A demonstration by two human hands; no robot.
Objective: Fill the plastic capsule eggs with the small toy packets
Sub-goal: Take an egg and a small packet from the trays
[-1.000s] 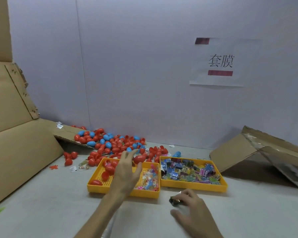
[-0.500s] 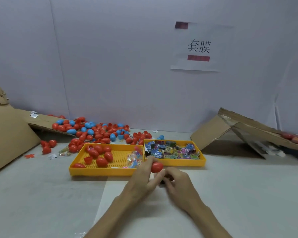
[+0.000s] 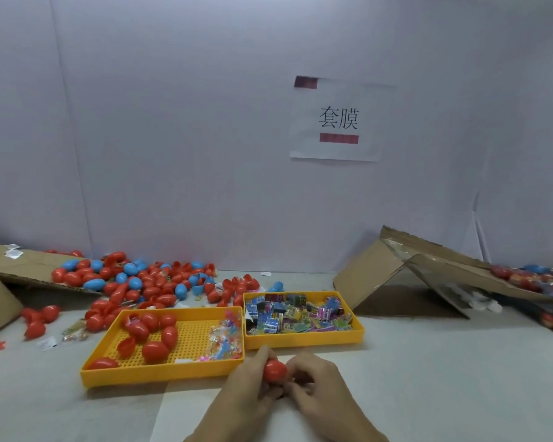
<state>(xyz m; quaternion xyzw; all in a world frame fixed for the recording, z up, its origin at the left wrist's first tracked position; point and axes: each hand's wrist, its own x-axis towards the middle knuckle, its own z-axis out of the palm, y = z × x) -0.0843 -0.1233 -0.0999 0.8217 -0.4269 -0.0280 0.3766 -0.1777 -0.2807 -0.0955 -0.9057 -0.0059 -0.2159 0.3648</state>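
A yellow perforated plastic tray (image 3: 160, 373) holding loose red eggs (image 3: 155, 350) lies at 10 o'clock of the left hand (image 3: 251, 389), whose fingers curl round a red plastic capsule egg (image 3: 274, 371). The right hand (image 3: 321, 389) meets it, curled fingers gripping the egg's 3 o'clock side. Small colourful toy packets (image 3: 296, 315) lie at 12 o'clock.

Pale counter (image 3: 444, 378) carried left yellow tray (image 3: 160, 374) touching right yellow tray (image 3: 304, 341) at centre, loose red and blue eggs (image 3: 147, 282) middle left, cardboard (image 3: 371, 275) right, white sheet (image 3: 186, 416) bottom centre.
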